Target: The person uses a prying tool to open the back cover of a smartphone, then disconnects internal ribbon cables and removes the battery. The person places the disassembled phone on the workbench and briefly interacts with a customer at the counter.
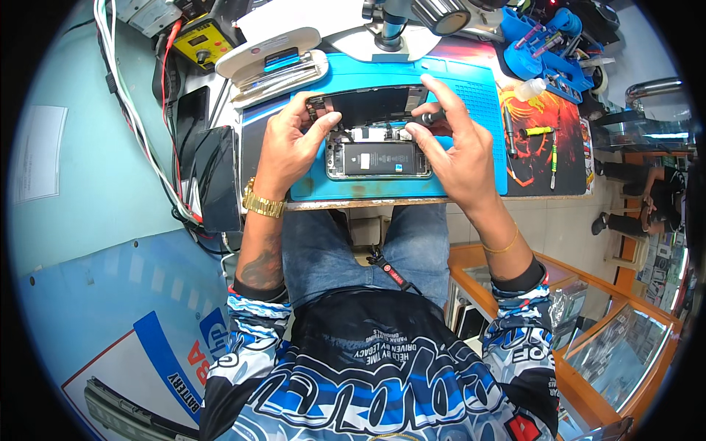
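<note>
Opened phone (379, 156) lies on the blue mat (485, 110), screen flipped up behind it. My left hand (290, 147) pinches its top-left corner; my right hand (456, 151) grips a screwdriver (429, 117) over its top edge. I keep it vertical, light pressure.

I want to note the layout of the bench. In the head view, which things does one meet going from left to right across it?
Yellow meter → white case of tools → left hand → opened phone → right hand → yellow-handled screwdriver → blue tool stand.
</note>
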